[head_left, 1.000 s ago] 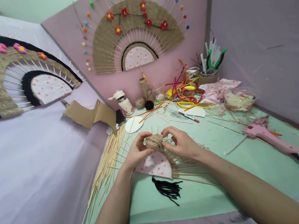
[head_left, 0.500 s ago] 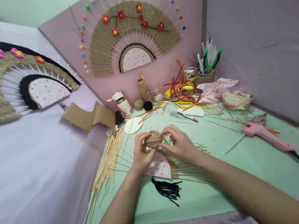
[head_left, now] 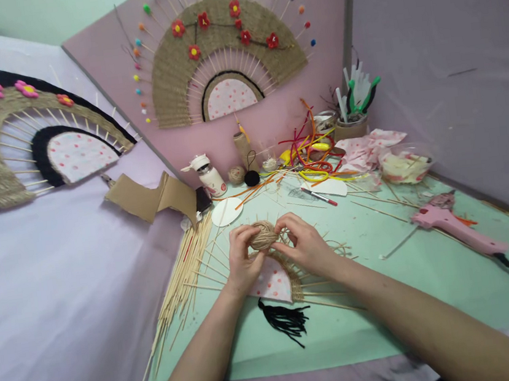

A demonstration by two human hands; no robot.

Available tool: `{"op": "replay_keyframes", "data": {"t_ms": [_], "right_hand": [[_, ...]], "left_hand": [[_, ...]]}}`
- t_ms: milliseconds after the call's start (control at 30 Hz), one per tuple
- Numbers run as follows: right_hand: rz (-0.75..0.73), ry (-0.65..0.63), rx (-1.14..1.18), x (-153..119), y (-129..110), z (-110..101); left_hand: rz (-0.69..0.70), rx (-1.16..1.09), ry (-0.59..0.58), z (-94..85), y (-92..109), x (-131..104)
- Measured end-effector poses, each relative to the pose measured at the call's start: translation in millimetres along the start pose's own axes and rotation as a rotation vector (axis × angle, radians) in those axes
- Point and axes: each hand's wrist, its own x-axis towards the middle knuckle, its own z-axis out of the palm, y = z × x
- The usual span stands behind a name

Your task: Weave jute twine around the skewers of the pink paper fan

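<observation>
A small ball of brown twine is held up above the table between both hands. My left hand is closed around its left side, thumb below and fingers over the top. With thumb and fingers pinched, my right hand grips the ball's right edge; whether it holds a loose strand is too small to tell. Beneath the hands lies a half-made fan with a white, red-dotted centre, a woven twine band and sticks fanning outward. A black tassel lies just in front of it.
Thin wooden sticks are heaped at left. A pink glue gun with its cord lies at right. Along the back stand a white bottle, coloured pipe cleaners and a tool jar. A finished fan hangs behind.
Both hands still hold the twine ball in nearly the same place. The ball looks slightly turned, and the whole view has shifted a little.
</observation>
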Motion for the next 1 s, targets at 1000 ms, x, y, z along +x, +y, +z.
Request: {"op": "replay_keyframes", "data": {"t_ms": [1000], "right_hand": [[0.002, -0.130, -0.064, 1.1, -0.8, 1.6]], "left_hand": [[-0.380, 0.086, 0.082, 22.1, 24.5, 2.0]]}}
